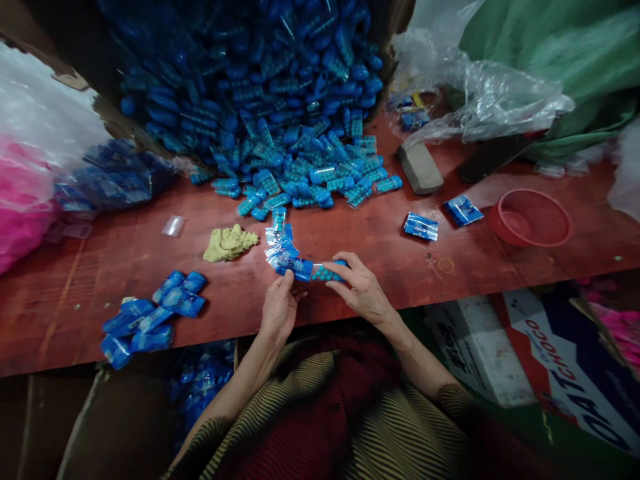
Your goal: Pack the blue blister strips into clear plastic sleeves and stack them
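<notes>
My left hand (pixel 281 303) pinches a blue printed plastic sleeve (pixel 299 269) close to the table's front edge. Between the thumb and fingers of my right hand (pixel 361 288) is a small see-through tube (pixel 323 272) with blue balls inside and a blue end. The tube's left end meets the sleeve's right end; whether it is inside cannot be made out. Just beyond my left hand lies a fanned stack of flat blue sleeves (pixel 280 241). Several blue wrapped packs (pixel 159 310) are piled left of my hands.
A large heap of blue-capped tubes (pixel 300 163) spills from a box at the back. On the table (pixel 350 230) are a yellow-green lump (pixel 231 243), a grey block (pixel 420 169), two blue bundles (pixel 421 227) and a red basket (pixel 531 219). A printed carton (pixel 560 360) stands below right.
</notes>
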A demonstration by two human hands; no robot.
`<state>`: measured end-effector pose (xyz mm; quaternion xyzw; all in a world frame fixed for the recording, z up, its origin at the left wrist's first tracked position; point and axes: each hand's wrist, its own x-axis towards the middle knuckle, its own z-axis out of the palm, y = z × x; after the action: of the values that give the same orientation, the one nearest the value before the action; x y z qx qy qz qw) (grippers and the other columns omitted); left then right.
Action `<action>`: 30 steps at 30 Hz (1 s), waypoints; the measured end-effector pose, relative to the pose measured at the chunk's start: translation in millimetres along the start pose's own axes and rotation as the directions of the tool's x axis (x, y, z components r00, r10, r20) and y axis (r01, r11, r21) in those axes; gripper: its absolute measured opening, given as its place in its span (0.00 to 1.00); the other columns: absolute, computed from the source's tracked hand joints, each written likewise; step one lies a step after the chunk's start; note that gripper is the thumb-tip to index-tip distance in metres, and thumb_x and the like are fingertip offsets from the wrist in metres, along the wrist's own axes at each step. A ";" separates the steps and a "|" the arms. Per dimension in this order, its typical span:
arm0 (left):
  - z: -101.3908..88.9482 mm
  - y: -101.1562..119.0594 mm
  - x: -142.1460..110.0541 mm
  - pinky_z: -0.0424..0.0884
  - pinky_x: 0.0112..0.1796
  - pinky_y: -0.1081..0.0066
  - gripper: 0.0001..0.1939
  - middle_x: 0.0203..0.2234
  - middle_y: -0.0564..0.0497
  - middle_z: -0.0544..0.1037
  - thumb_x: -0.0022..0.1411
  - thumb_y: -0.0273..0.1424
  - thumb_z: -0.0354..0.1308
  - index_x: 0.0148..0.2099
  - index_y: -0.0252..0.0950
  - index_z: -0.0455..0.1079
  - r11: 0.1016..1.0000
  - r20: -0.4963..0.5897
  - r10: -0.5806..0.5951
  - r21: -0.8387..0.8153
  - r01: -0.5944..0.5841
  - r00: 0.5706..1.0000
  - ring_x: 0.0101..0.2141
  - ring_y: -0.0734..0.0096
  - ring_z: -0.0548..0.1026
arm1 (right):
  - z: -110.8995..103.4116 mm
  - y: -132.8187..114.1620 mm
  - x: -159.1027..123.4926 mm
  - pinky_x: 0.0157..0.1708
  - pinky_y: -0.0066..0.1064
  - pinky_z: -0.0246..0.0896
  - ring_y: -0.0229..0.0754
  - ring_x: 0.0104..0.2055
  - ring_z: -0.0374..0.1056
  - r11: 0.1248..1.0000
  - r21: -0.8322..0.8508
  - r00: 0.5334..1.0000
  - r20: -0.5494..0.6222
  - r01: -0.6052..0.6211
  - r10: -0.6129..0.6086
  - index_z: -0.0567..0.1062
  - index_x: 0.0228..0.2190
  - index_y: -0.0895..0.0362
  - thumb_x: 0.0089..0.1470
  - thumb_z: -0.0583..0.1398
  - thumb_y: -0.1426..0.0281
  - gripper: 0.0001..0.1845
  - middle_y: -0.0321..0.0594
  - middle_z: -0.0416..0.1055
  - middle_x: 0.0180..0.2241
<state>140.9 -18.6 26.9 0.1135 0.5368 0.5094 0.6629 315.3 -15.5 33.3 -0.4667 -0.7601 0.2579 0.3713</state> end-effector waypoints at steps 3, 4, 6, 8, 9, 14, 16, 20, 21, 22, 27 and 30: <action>0.4 1.1 -0.6 0.68 0.26 0.74 0.17 0.23 0.51 0.78 0.43 0.40 0.68 0.30 0.33 0.71 1.000 -0.011 0.010 -0.012 -0.011 1.000 0.25 0.71 0.75 | 4.2 -1.1 -0.3 0.47 0.36 0.66 0.43 0.47 0.65 0.993 0.106 0.999 -0.028 -0.043 0.046 0.72 0.46 0.53 0.54 0.59 0.72 0.16 0.43 0.64 0.45; 0.4 1.5 -0.8 0.68 0.26 0.73 0.17 0.23 0.51 0.78 0.44 0.40 0.68 0.30 0.33 0.71 1.000 -0.011 0.004 -0.025 -0.004 1.000 0.25 0.71 0.75 | 6.1 -1.9 -0.5 0.46 0.36 0.66 0.43 0.47 0.66 0.989 0.138 0.997 -0.039 -0.055 0.061 0.72 0.46 0.53 0.54 0.59 0.71 0.16 0.43 0.64 0.44; 0.3 2.0 -1.2 0.69 0.27 0.73 0.15 0.23 0.51 0.78 0.45 0.38 0.68 0.30 0.33 0.70 0.999 -0.009 -0.015 -0.051 0.014 1.000 0.25 0.71 0.76 | 10.0 -3.6 -1.3 0.47 0.38 0.65 0.43 0.46 0.66 0.981 0.182 0.995 -0.058 -0.073 0.085 0.72 0.46 0.53 0.53 0.60 0.71 0.16 0.43 0.65 0.43; 0.1 2.2 -1.3 0.69 0.27 0.72 0.14 0.23 0.52 0.78 0.46 0.38 0.67 0.30 0.33 0.70 0.998 -0.012 -0.025 -0.062 0.024 1.000 0.25 0.70 0.76 | 13.3 -5.1 -2.3 0.49 0.39 0.64 0.43 0.47 0.66 0.975 0.208 0.991 -0.081 -0.083 0.102 0.73 0.45 0.52 0.53 0.59 0.71 0.16 0.42 0.65 0.43; 0.0 2.3 -1.2 0.69 0.27 0.73 0.14 0.23 0.51 0.78 0.47 0.38 0.67 0.30 0.33 0.70 0.998 -0.012 -0.025 -0.058 0.025 1.000 0.25 0.70 0.76 | 14.6 -5.5 -2.8 0.49 0.39 0.63 0.43 0.48 0.65 0.972 0.219 0.989 -0.093 -0.089 0.111 0.73 0.45 0.52 0.53 0.60 0.71 0.16 0.42 0.65 0.44; -0.2 2.7 -1.4 0.69 0.27 0.73 0.15 0.23 0.50 0.78 0.45 0.38 0.68 0.30 0.32 0.71 0.999 -0.009 0.003 -0.032 -0.004 1.000 0.25 0.70 0.76 | 17.2 -3.0 -4.1 0.49 0.37 0.64 0.42 0.48 0.65 0.950 0.284 0.977 -0.126 -0.132 0.174 0.73 0.45 0.51 0.52 0.61 0.70 0.16 0.41 0.66 0.44; 0.3 2.7 -1.9 0.69 0.27 0.73 0.15 0.23 0.51 0.78 0.45 0.38 0.68 0.30 0.32 0.71 0.999 -0.003 0.007 -0.040 -0.007 1.000 0.25 0.70 0.76 | 17.1 -2.4 -4.0 0.49 0.37 0.63 0.42 0.48 0.65 0.953 0.275 0.977 -0.128 -0.130 0.170 0.73 0.44 0.52 0.52 0.61 0.71 0.16 0.41 0.66 0.44; 4.7 2.0 -4.9 0.70 0.29 0.72 0.16 0.24 0.49 0.79 0.45 0.39 0.68 0.31 0.32 0.71 1.000 0.032 -0.009 -0.017 0.010 0.999 0.28 0.68 0.77 | 20.2 -6.2 -2.6 0.50 0.37 0.62 0.42 0.48 0.65 0.957 0.270 0.973 -0.173 -0.103 0.154 0.73 0.44 0.53 0.52 0.61 0.71 0.16 0.42 0.65 0.44; 6.4 1.8 -5.8 0.70 0.29 0.72 0.16 0.24 0.49 0.79 0.45 0.39 0.67 0.32 0.32 0.72 1.000 0.041 -0.010 -0.012 0.011 0.999 0.28 0.68 0.77 | 22.6 -7.3 -2.2 0.50 0.37 0.63 0.42 0.48 0.65 0.956 0.273 0.969 -0.186 -0.106 0.160 0.73 0.44 0.53 0.52 0.61 0.71 0.16 0.42 0.65 0.44; 8.3 1.6 -6.7 0.71 0.30 0.72 0.16 0.25 0.49 0.79 0.46 0.39 0.67 0.32 0.32 0.72 1.000 0.045 -0.009 -0.015 0.010 0.999 0.29 0.68 0.77 | 25.7 -8.1 -2.0 0.50 0.37 0.63 0.42 0.47 0.65 0.957 0.269 0.966 -0.197 -0.112 0.168 0.73 0.44 0.52 0.52 0.61 0.71 0.16 0.42 0.66 0.44; 14.2 2.8 -6.4 0.72 0.34 0.71 0.14 0.26 0.50 0.79 0.50 0.38 0.65 0.33 0.33 0.70 0.993 0.034 -0.061 -0.099 0.064 0.998 0.29 0.70 0.77 | 45.6 -4.9 -5.2 0.51 0.40 0.64 0.45 0.49 0.65 0.989 0.113 0.971 -0.209 -0.097 0.119 0.71 0.48 0.52 0.56 0.57 0.70 0.17 0.45 0.65 0.45; 13.2 5.9 -2.6 0.71 0.30 0.74 0.09 0.26 0.51 0.79 0.51 0.32 0.65 0.32 0.33 0.70 0.985 0.029 -0.115 -0.127 0.118 0.993 0.26 0.73 0.76 | 49.5 -5.7 -8.8 0.52 0.41 0.63 0.48 0.52 0.63 0.998 0.054 0.989 -0.140 -0.035 0.042 0.68 0.51 0.55 0.58 0.55 0.69 0.19 0.50 0.63 0.49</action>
<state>148.9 -12.8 37.8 0.0447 0.5014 0.5019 0.7034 275.0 -28.1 5.4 -0.4886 -0.7159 0.2508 0.4312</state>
